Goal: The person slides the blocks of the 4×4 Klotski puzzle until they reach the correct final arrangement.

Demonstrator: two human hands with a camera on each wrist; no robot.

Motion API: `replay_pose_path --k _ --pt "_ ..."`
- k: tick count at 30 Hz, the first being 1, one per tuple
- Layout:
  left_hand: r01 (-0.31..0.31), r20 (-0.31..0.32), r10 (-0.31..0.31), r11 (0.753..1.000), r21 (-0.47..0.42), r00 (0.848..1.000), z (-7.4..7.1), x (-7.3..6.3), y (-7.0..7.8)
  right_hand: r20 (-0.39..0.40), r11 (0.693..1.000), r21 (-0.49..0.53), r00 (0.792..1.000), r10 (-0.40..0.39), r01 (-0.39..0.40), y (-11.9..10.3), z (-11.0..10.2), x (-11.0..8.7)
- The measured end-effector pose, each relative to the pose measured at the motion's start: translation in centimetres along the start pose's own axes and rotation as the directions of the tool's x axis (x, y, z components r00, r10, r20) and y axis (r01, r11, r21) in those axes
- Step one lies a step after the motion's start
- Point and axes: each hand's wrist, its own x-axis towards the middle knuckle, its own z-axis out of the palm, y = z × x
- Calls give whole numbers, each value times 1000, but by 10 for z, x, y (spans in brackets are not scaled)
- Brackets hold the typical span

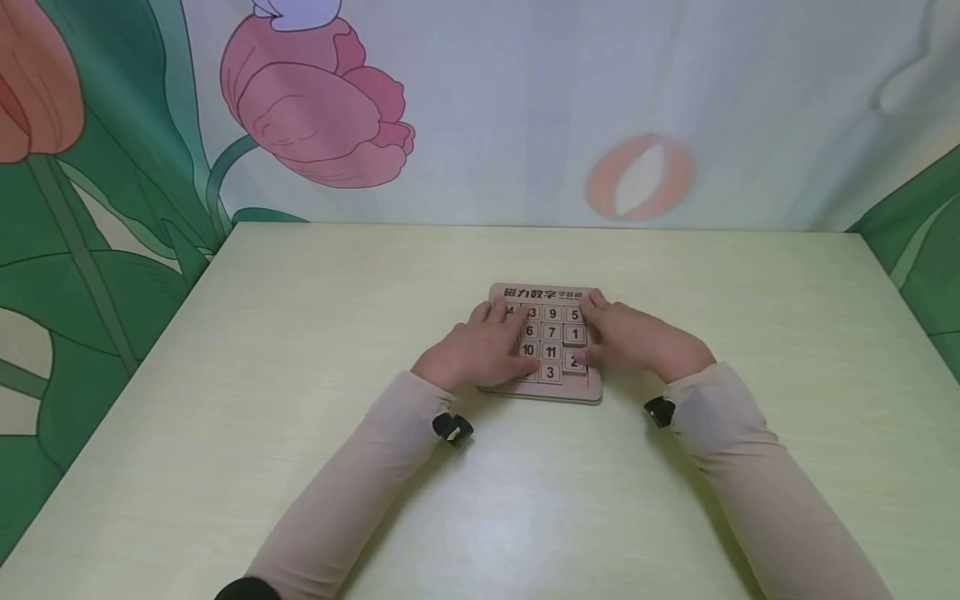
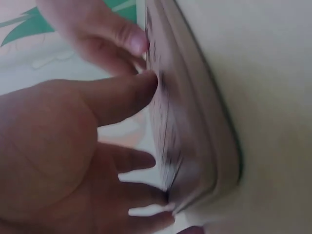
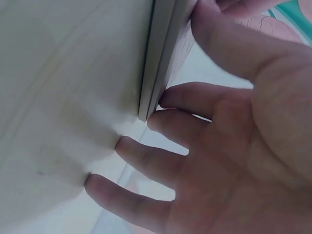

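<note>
A magnetic number sliding puzzle (image 1: 542,390) lies flat on the table, with a printed heading along its far edge and numbered square tiles below. My left hand (image 1: 483,346) lies over the puzzle's left side and hides part of the left column. In the left wrist view, its thumb (image 2: 129,95) touches the tile face and the spread fingers reach the far part. My right hand (image 1: 637,337) is at the right edge, thumb on the tile marked 2 (image 1: 573,363), which sits slightly off the rows. In the right wrist view, two fingertips touch the frame and two others rest on the table.
The pale table (image 1: 480,517) extends around the puzzle on every side. Behind it hangs a curtain (image 1: 517,108) printed with flowers and leaves. Each sleeve has a small black device (image 1: 452,428) at the wrist.
</note>
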Motion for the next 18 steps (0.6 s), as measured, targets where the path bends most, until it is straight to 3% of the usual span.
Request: replay_pose_path --k 10,14,18 --pt "-110 122 132 978 -175 984 -14 -1 -34 54 999 53 999 10 -13 -1 -2 -5" --pt "-86 150 109 985 -151 983 -14 -2 -35 54 999 34 999 4 -6 0 -3 -5" --pt "-63 161 85 989 -136 983 -14 -2 -33 -8 1000 20 1000 -3 3 3 -4 -5"
